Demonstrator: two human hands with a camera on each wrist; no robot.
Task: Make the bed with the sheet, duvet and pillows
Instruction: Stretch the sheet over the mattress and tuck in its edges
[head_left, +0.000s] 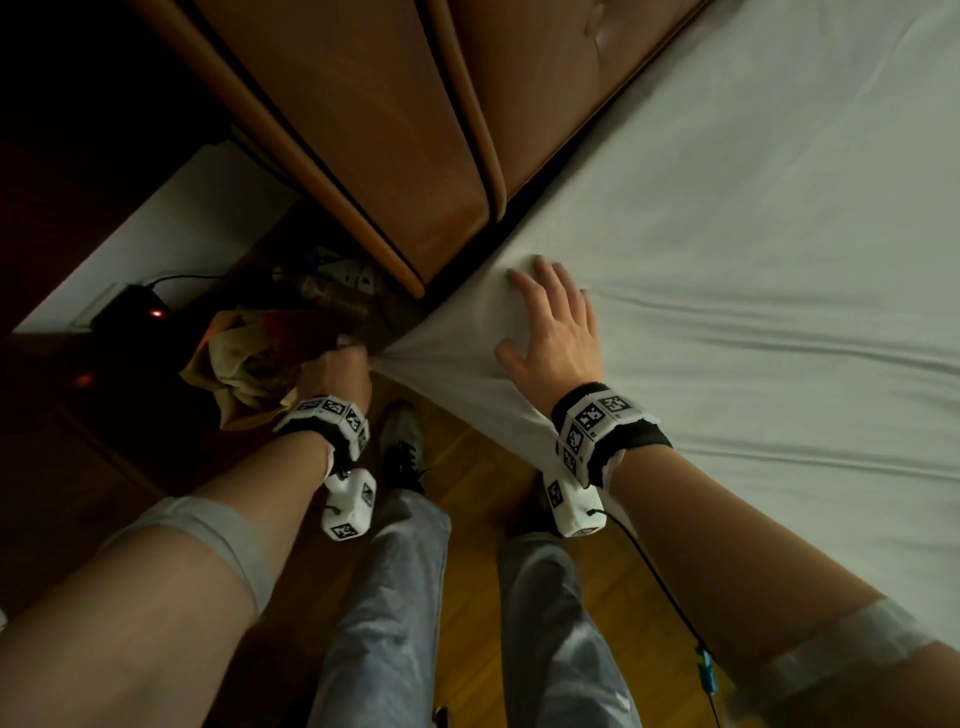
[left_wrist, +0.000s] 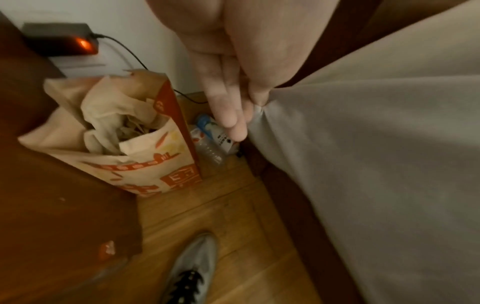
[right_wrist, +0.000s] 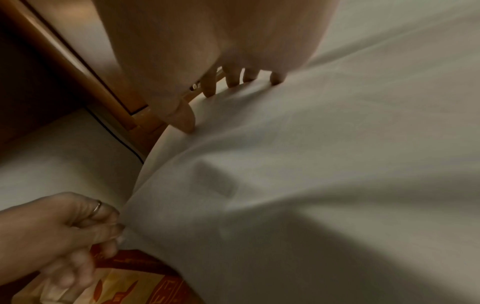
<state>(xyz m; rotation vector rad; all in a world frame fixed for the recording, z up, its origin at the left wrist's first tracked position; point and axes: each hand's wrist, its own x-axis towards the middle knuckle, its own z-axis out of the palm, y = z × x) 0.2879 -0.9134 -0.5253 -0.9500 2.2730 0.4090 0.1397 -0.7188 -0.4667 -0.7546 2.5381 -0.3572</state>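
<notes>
Dim light falls on a bed (head_left: 883, 519) beside a brown headboard (head_left: 363, 130), with a wood floor (left_wrist: 233, 236) below. At the bed's corner the left hand (head_left: 332, 374) pinches the white sheet (head_left: 727, 260) in a tight grip and pulls it out and down, so the cloth is stretched. The right hand (head_left: 556, 332) lies flat on top, fingers (right_wrist: 182, 117) spread, pressing the sheet onto the corner. The sheet covers the bed with a few creases. This corner does not look tucked yet. No duvet or pillows show. A paper bag (left_wrist: 124, 144) stands on the floor close by.
</notes>
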